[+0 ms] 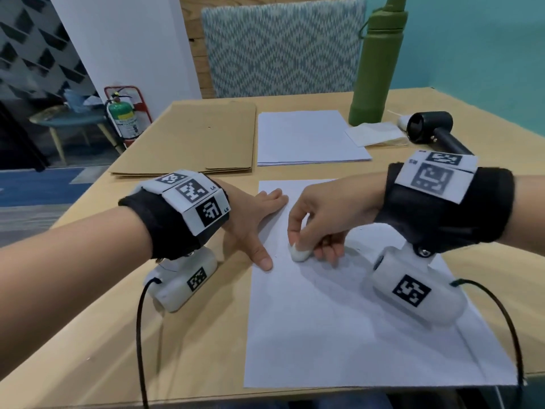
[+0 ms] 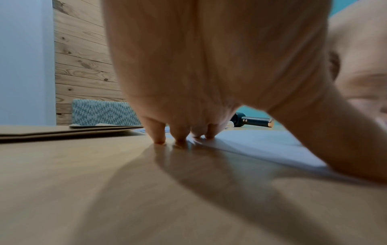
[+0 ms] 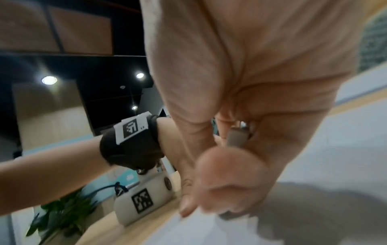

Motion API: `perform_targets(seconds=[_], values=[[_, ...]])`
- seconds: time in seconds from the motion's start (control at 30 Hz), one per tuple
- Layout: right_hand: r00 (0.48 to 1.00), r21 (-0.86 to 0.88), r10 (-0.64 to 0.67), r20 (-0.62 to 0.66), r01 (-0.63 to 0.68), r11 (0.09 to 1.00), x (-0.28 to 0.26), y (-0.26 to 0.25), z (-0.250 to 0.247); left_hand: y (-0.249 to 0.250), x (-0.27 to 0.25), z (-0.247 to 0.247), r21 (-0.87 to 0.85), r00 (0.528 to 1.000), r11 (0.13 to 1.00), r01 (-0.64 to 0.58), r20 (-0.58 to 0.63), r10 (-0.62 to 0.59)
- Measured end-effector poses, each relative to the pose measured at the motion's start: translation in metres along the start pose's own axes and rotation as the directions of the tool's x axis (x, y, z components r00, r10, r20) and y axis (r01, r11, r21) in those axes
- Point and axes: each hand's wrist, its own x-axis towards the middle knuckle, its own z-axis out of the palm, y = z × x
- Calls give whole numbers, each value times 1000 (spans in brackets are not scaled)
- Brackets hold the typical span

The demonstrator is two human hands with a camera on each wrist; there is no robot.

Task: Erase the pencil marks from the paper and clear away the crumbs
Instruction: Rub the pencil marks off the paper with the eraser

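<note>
A white sheet of paper (image 1: 339, 320) lies on the wooden table (image 1: 88, 335) in front of me. My left hand (image 1: 253, 219) lies flat with fingers spread, pressing the sheet's left edge; its fingertips (image 2: 180, 140) touch the table and paper (image 2: 261, 142). My right hand (image 1: 321, 219) pinches a white eraser (image 1: 299, 255) and holds its end down on the sheet near the left edge. In the right wrist view the eraser (image 3: 235, 138) shows between thumb and fingers. Pencil marks are too faint to make out; I see no crumbs.
A stack of white paper (image 1: 309, 137) and brown folders (image 1: 200, 137) lie further back. A green bottle (image 1: 374, 63), a folded tissue (image 1: 374, 134) and a black hand-held blower (image 1: 433, 131) stand at the back right. A patterned chair back (image 1: 283, 45) is behind the table.
</note>
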Motion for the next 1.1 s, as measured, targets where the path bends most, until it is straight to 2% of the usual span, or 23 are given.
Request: perform_targets(seconds=[0.03, 0.17, 0.2, 0.27, 0.37, 0.4, 0.43, 0.53, 0.6, 0.67, 0.77, 0.83, 0.93, 0.97, 1.03, 1.1], values=[[1000, 6, 3, -14, -3, 1000, 1, -1, -1, 0, 0, 0, 1, 1000, 1000, 0, 1, 0], [968, 57, 21, -250, -7, 998, 13, -1, -16, 0, -1, 0, 1, 1000, 1000, -9, -18, 9], [961, 57, 20, -276, -5, 998, 14, -1, -17, 0, -2, -1, 4, 1000, 1000, -13, -21, 13], [972, 27, 4, -237, 3, 1000, 13, -1, -14, -1, -1, -1, 4, 999, 1000, -25, -24, 25], [999, 6, -2, -47, 2, 1000, 4, -5, -2, -5, 6, 1, -19, 997, 997, -75, -13, 75], [1000, -3, 2, -29, -2, 1000, 3, -7, -1, -6, 7, 1, -20, 997, 997, -80, -11, 80], [999, -10, 6, -49, -6, 1000, 4, -7, -3, -7, 8, 1, -20, 997, 997, -77, -12, 77], [975, -1, 15, -221, -15, 1000, 13, -7, -15, -5, 5, 0, -5, 998, 998, -59, -26, 59], [962, -19, 10, -274, -16, 1000, 14, -6, -16, -4, 3, 0, 11, 999, 999, -38, -25, 38], [978, -49, -1, -208, -9, 999, 11, -3, -11, -5, 4, 1, 18, 999, 999, -39, -25, 39], [1000, -73, 15, -24, -17, 997, -1, -3, -1, -4, 4, 1, 27, 999, 999, -40, -16, 40], [999, -69, 19, -39, -22, 997, -2, -3, -5, -2, 2, 0, 37, 999, 999, -34, -18, 34], [977, -11, 21, -212, -24, 1000, 7, -2, -14, -2, 1, 0, 43, 999, 999, -23, -22, 24], [972, 5, 22, -236, -21, 1000, 7, -1, -14, -2, 1, 1, 43, 1000, 999, -23, -20, 24], [980, -8, 13, -196, -15, 1000, 6, 2, -10, -3, 2, 1, 49, 999, 998, -25, -19, 26], [997, -42, 19, -77, -22, 999, 0, 2, -3, -3, 3, 1, 52, 1000, 998, -27, -12, 28]])
